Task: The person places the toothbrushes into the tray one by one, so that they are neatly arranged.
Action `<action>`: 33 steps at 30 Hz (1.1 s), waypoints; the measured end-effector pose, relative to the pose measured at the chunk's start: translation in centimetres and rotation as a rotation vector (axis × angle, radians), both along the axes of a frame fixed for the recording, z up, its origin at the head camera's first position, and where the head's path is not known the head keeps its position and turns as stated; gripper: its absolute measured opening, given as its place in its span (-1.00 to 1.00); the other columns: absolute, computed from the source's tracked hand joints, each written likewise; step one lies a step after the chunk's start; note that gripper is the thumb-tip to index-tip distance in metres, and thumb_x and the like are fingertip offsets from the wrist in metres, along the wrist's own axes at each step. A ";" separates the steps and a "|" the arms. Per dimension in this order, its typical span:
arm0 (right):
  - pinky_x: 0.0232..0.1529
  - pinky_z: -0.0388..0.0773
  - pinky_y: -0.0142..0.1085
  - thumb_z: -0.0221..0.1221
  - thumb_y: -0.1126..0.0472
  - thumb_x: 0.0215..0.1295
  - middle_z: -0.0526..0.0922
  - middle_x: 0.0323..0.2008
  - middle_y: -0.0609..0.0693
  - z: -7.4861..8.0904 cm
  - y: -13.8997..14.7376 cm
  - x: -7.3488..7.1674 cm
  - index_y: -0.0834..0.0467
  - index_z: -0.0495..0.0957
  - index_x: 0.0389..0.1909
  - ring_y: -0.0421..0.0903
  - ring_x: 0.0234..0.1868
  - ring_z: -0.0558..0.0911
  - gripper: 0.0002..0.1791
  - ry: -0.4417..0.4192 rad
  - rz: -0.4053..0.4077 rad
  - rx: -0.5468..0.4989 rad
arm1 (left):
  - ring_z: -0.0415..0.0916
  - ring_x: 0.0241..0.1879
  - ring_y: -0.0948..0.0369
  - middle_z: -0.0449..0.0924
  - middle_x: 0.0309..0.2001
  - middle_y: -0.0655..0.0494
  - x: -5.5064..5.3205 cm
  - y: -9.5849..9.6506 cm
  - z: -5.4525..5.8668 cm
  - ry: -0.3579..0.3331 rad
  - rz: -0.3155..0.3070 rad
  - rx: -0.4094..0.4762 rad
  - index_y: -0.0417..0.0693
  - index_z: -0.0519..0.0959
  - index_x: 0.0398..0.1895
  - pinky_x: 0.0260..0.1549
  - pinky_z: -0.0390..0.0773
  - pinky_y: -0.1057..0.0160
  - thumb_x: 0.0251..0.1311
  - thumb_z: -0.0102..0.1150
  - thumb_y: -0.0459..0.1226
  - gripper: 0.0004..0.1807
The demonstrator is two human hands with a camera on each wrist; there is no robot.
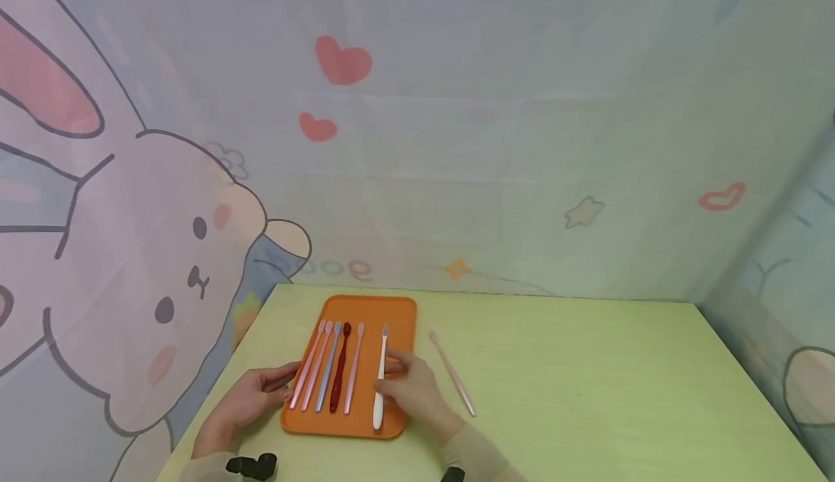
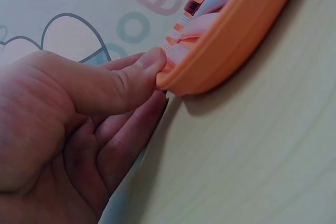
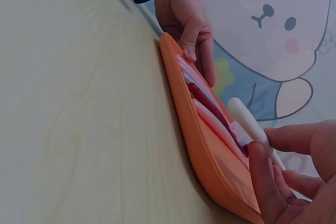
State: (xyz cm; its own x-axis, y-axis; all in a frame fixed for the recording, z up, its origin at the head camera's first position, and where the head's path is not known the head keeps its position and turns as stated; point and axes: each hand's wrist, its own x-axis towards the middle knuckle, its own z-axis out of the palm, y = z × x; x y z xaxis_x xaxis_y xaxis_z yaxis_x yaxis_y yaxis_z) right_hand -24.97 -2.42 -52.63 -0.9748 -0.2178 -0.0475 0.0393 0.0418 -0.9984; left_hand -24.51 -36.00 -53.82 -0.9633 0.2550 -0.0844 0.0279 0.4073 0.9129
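An orange tray (image 1: 372,308) holds a row of toothbrushes lying side by side: several pink ones, a blue one (image 1: 328,370) and a dark red one (image 1: 340,370). My right hand (image 1: 414,388) pinches a white toothbrush (image 1: 378,402) between thumb and fingers over the tray's right part; the right wrist view shows its white handle (image 3: 247,119) raised above the tray floor. At the left edge, my left hand (image 1: 251,395) grips the tray rim, its thumb (image 2: 152,61) on top and the other fingers below, as the left wrist view shows.
A pale pink toothbrush (image 1: 453,373) lies on the light yellow-green table (image 1: 587,380), right of the tray. Behind the table hangs a cloth (image 1: 496,177) printed with a rabbit, hearts and stars. The table's back edge meets it.
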 end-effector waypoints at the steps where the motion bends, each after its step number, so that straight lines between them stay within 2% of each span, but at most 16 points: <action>1: -0.35 0.78 -0.16 0.44 0.48 0.17 0.71 -0.04 0.15 -0.1 -0.2 0.0 0.33 0.49 0.44 -0.09 -0.33 0.73 -0.24 -0.003 0.002 0.001 | 0.46 0.39 -0.28 0.41 0.44 -0.43 0.0 0.0 0.0 -0.001 0.000 0.002 -0.53 0.39 0.46 0.09 0.61 0.42 0.42 0.28 -0.46 -0.40; 19: -0.36 0.77 -0.22 0.44 0.49 0.20 0.71 -0.06 0.12 -0.6 -2.7 -1.1 0.36 0.48 0.44 -0.09 -0.30 0.73 -0.26 -0.009 -0.015 0.062 | 0.47 0.38 -0.27 0.43 0.42 -0.42 0.1 0.2 0.3 0.011 0.004 -0.033 -0.51 0.40 0.46 0.10 0.61 0.41 0.41 0.27 -0.47 -0.40; 28: -0.40 0.75 -0.27 0.43 0.50 0.20 0.71 -0.12 0.07 -1.5 -3.6 -2.0 0.41 0.45 0.45 -0.14 -0.32 0.72 -0.25 0.028 -0.025 0.130 | 0.49 0.37 -0.25 0.42 0.44 -0.41 0.2 0.7 0.5 -0.007 0.014 -0.022 -0.50 0.40 0.47 0.12 0.63 0.35 0.41 0.26 -0.48 -0.40; 33: -0.30 0.74 -0.27 0.47 0.47 0.19 0.69 -0.13 0.04 -1.5 -3.5 -2.1 0.39 0.48 0.43 -0.16 -0.28 0.69 -0.26 0.050 -0.065 0.214 | 0.48 0.38 -0.25 0.44 0.42 -0.40 0.0 1.0 0.4 -0.004 0.009 -0.016 -0.50 0.40 0.47 0.11 0.63 0.37 0.41 0.27 -0.48 -0.40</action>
